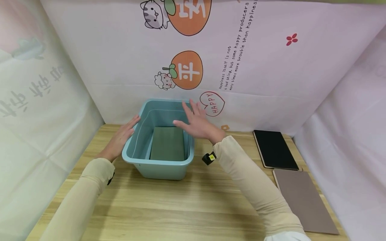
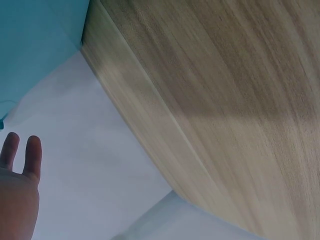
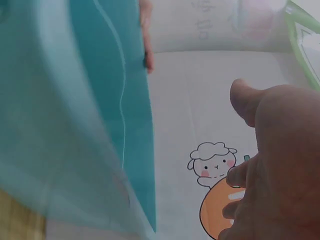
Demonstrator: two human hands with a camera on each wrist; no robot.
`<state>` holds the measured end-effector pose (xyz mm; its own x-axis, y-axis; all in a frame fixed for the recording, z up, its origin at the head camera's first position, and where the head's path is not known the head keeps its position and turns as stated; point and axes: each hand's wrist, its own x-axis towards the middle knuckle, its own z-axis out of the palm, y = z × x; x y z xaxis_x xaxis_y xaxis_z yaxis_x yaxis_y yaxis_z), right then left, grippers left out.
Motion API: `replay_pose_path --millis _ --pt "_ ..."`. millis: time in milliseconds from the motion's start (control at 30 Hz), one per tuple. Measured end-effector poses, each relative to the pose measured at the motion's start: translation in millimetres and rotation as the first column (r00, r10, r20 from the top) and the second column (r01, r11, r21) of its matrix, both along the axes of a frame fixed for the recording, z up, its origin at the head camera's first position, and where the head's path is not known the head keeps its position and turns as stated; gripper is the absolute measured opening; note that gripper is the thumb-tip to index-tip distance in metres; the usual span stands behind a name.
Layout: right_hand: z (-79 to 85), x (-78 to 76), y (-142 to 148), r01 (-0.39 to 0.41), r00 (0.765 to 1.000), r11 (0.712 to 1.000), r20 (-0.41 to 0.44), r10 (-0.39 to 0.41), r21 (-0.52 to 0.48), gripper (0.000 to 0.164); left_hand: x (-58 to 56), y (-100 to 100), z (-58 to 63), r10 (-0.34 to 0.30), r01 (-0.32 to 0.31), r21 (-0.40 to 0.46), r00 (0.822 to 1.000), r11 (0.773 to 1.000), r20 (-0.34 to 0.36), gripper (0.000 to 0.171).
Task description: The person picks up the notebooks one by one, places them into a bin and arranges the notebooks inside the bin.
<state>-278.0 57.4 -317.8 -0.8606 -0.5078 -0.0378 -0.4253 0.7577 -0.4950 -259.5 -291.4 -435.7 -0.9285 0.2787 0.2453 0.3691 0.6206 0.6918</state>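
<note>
A light blue plastic bin stands on the wooden table near the back cloth. Inside it lies a dark green notebook, flat on the bottom. My left hand rests against the bin's left side, its fingers straight along the rim. Over the right back rim, my right hand is spread with thumb and fingers apart, holding nothing. In the right wrist view that hand is beside the bin wall with a gap between them. Two straight fingers of my left hand show below the bin in the left wrist view.
At the right of the table lie a black notebook and a brownish-grey notebook, end to end. White printed cloth stands behind the table, and cloth walls rise on both sides. Bare wood lies in front of the bin.
</note>
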Motion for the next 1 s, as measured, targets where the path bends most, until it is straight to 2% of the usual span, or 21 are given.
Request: replay_pose_path --millis 167,467,700,1000 --pt "-4.7 2.1 8 0.016 0.998 0.997 -0.066 -0.01 0.079 0.087 0.6 0 -0.3 -0.006 0.006 0.004 1.0 1.0 -0.002 0.05" --pt "-18.6 1.4 30 0.053 0.99 0.993 -0.138 -0.037 0.109 0.083 0.2 0 -0.5 -0.012 0.012 0.003 1.0 1.0 -0.005 0.051" --pt "-29.8 -0.2 48 0.098 0.972 0.986 -0.225 -0.066 0.135 0.083 1.4 0 -1.4 -0.011 0.011 0.001 1.0 1.0 -0.012 0.051" --pt "-52.3 -3.1 73 0.155 0.952 0.97 -0.29 -0.096 0.186 0.084 1.5 1 -1.8 -0.013 0.013 0.019 1.0 1.0 -0.01 0.051"
